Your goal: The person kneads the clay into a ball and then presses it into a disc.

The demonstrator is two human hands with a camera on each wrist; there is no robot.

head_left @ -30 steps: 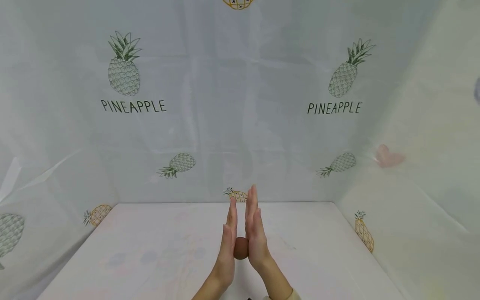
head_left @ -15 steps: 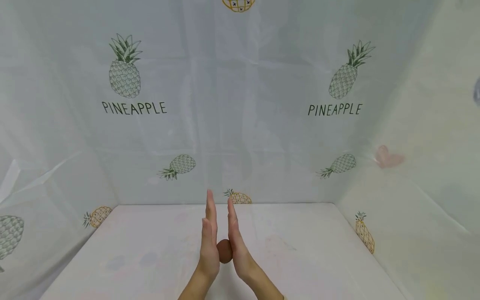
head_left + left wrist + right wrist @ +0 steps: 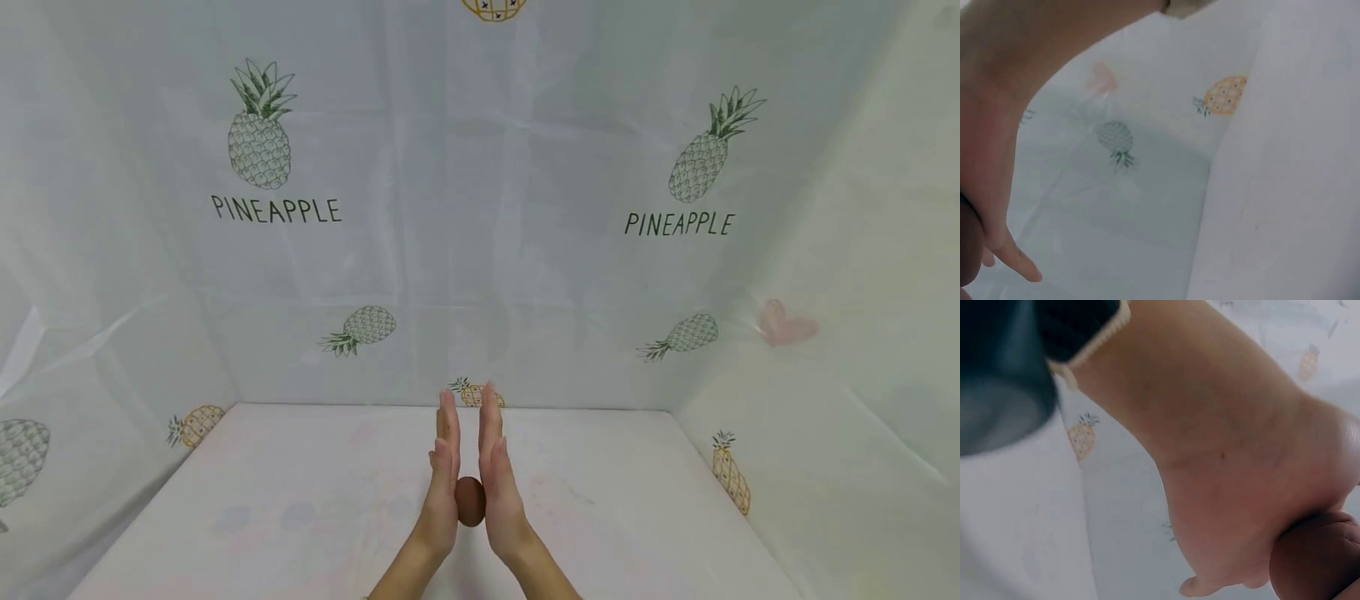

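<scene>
A smooth brown ball (image 3: 470,502), wider than a fingertip, sits between my two palms in front of me. In the right wrist view this brown ball (image 3: 1313,562) shows fine creases on its surface, like a lump of clay. My left hand (image 3: 439,500) presses it from the left, fingers straight and pointing forward. From the other side my right hand (image 3: 504,496) presses too, fingers likewise straight, so the palms face each other. The left wrist view catches the right hand (image 3: 988,150) with only part of the ball at the frame edge.
Beneath the hands lies a white tabletop (image 3: 300,467) with faint coloured blotches. A pale sheet printed with pineapples (image 3: 450,250) rises behind it and along both sides. A dark device (image 3: 1004,375) sits by a cuff in the right wrist view.
Both hands and the ball shift left, then back toward the middle. The palms slide past each other: the left fingertips move ahead, and now both sets are nearly level.
</scene>
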